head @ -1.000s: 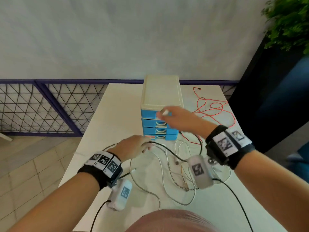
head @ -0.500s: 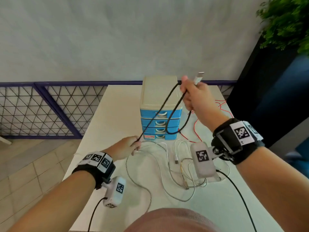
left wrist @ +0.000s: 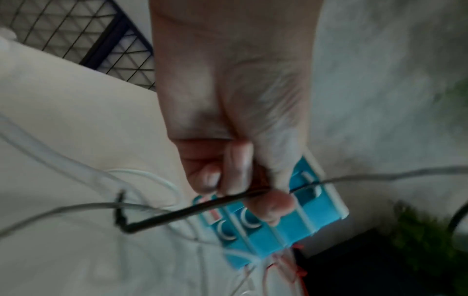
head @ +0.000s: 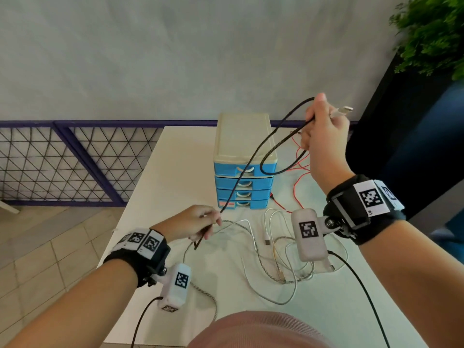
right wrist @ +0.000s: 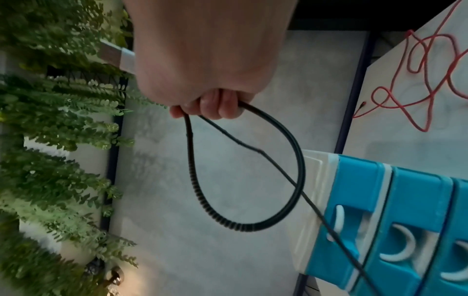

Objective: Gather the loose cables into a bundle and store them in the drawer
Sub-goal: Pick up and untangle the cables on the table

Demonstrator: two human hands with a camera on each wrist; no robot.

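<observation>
A black braided cable (head: 253,156) stretches between both hands above the white table (head: 175,156). My right hand (head: 324,126) is raised to the right of the drawer unit (head: 244,136) and grips a hanging loop of that cable (right wrist: 253,224), with its silver USB plug (head: 342,111) sticking out past the fingers. My left hand (head: 198,223) pinches the cable's lower part (left wrist: 192,210) near the table, its kinked end dangling. The blue drawers (head: 243,183) are all closed. White and braided cables (head: 253,243) lie loose in front, a red cable (head: 300,169) to the right.
A purple mesh railing (head: 75,159) runs behind the table's left side over a tiled floor. A dark panel and a green plant (head: 431,33) stand at the right. A grey wall is behind. Black wrist-camera leads hang near the table's front edge.
My right hand has risen from the drawer front to high on the right, lifting the black cable into a loop. My left hand keeps the lower part, and the cable now runs taut.
</observation>
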